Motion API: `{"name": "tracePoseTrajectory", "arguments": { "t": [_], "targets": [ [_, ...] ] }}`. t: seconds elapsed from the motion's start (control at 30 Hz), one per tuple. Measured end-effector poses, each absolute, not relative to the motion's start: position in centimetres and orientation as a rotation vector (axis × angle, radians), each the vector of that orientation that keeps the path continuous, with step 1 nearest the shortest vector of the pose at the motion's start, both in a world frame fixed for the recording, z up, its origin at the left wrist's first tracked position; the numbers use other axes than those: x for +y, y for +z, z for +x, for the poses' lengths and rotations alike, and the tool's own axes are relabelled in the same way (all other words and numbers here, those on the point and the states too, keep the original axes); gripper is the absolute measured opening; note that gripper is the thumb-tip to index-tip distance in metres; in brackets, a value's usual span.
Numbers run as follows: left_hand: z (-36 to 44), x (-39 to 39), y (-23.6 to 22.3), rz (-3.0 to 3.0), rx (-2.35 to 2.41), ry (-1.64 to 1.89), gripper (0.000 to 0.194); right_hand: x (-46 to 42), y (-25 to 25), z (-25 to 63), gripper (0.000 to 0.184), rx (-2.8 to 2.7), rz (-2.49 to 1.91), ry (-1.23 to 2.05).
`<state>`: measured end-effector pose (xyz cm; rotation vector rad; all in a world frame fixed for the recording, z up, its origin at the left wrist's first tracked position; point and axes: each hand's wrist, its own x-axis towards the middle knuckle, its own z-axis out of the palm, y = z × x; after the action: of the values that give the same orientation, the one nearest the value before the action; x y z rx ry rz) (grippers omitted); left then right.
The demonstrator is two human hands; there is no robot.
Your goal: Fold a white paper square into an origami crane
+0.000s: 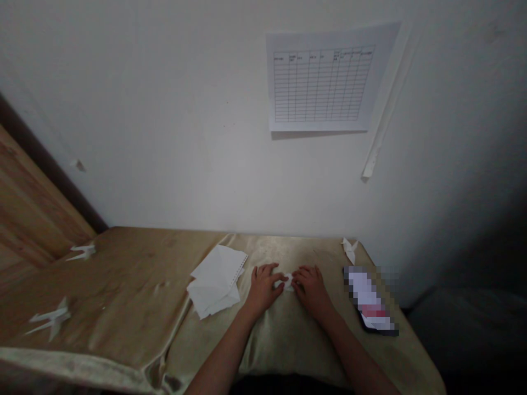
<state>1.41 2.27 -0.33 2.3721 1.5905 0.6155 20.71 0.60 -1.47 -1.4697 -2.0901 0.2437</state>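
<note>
Between my hands, on the gold cloth of the table, is a small piece of white paper (289, 282), mostly covered by fingers. My left hand (265, 285) pinches its left side with thumb and forefinger. From the right, my right hand (310, 288) grips the opposite side, its fingers bent over the edge. How the paper is folded is too small to make out. Left of my left hand lies a loose stack of white paper sheets (218, 277), one with a torn, perforated edge.
A phone (370, 302), partly blurred out, lies at the right, with a folded paper bird (349, 250) behind it. Two more paper birds, a near one (53, 318) and a far one (83, 252), sit at the left. A printed table sheet (323, 82) hangs on the wall.
</note>
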Motion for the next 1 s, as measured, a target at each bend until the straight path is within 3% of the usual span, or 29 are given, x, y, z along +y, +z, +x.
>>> {"name": "tracePoseTrajectory", "arguments": {
  "t": [0.5, 1.0],
  "targets": [
    [1.86, 1.83, 0.19, 2.330, 1.611, 0.648, 0.018, 0.99, -1.30, 20.75, 0.017, -1.942, -1.589, 0.369],
    [2.23, 1.76, 0.25, 2.319, 1.671, 0.623, 0.014, 0.91, -1.75, 20.89, 0.015, -1.882, -1.686, 0.261]
  ]
}}
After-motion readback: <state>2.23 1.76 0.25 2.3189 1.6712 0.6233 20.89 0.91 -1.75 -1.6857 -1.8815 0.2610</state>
